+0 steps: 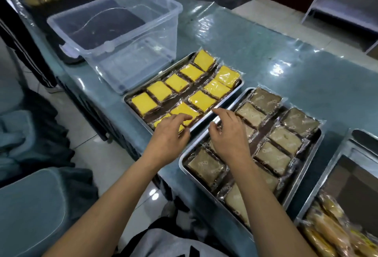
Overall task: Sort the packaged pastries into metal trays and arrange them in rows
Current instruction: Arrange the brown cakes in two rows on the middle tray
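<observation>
1. We see the brown tray [306, 172] under our right fingers, its tan cakes [272, 157] in two rows.
2. The yellow tray [214, 108] lies beneath our left fingers.
3. Our left hand [170, 134] rests relaxed on a yellow cake [185, 111].
4. Our right hand [229, 134] hovers, fingers loosely curled, empty.

Teal, glossy counter [276, 68] running diagonally through view. Lying on it: clear plastic bin [122, 38]; just beside it, metal tray [223, 105] carrying yellow pastries; next, second tray [302, 177] carrying brown ones; third tray [327, 173] sitting at right edge.
</observation>
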A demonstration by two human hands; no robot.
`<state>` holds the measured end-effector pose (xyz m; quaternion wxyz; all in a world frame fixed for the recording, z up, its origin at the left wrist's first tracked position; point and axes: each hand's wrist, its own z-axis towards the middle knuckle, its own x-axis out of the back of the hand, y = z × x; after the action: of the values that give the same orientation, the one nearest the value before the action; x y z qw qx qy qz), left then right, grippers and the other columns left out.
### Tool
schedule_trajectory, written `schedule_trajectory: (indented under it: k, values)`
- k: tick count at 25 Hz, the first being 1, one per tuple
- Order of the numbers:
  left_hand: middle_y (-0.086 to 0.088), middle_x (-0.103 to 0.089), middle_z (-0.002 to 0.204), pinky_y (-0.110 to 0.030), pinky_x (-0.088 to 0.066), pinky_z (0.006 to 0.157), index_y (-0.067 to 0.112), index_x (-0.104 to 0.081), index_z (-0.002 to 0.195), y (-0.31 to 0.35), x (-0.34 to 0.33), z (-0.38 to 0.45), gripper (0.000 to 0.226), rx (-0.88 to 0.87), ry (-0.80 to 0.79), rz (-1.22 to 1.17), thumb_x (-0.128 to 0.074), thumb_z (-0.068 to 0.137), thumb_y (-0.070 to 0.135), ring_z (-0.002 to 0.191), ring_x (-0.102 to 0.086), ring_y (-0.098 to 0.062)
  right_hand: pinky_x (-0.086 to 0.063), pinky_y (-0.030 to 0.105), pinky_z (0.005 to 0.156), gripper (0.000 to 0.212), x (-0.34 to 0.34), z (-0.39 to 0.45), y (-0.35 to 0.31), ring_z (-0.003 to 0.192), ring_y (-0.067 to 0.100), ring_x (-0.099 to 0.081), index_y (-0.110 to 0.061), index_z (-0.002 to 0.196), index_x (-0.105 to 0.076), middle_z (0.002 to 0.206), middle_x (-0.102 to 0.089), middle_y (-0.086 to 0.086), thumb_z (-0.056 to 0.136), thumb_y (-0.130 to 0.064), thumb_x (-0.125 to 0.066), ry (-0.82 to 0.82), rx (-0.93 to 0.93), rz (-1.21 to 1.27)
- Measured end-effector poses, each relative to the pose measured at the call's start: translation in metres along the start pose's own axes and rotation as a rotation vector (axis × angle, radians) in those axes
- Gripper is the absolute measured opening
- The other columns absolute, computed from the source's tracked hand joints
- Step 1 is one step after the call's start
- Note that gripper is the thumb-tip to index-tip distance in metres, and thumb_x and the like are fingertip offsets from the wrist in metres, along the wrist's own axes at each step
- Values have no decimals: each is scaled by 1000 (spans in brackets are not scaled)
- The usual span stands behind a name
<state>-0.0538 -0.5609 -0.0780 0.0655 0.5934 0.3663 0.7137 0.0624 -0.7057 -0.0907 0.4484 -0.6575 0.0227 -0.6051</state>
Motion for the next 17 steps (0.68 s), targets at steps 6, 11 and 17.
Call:
schedule_trajectory:
  k: [6,11,17]
  values:
    - [9,-58,133,-44,-42,106,31,-53,133,-32,22,-8,34,78,45,-16,-53,100,30,124,-49,-15,-38,40,110,39,-24,12,-31,125,14,-47,-23,140,-53,136,-55,-6,101,-30,-52,-74,52,18]
    - [11,-58,132,-43,-43,106,34,-51,134,-57,35,-4,35,84,32,-12,-53,100,31,125,-47,-13,-38,40,110,39,-42,23,-49,127,16,-48,-21,139,-54,137,-56,-3,100,-29,-53,-67,52,3]
    - [11,-59,129,-43,-46,105,32,-53,133,-83,52,26,35,10,-32,-70,-53,99,32,124,-52,-11,-39,42,109,38,-56,35,-67,124,19,-51,-21,137,-57,133,-59,-2,99,-25,-56,4,-2,-1]
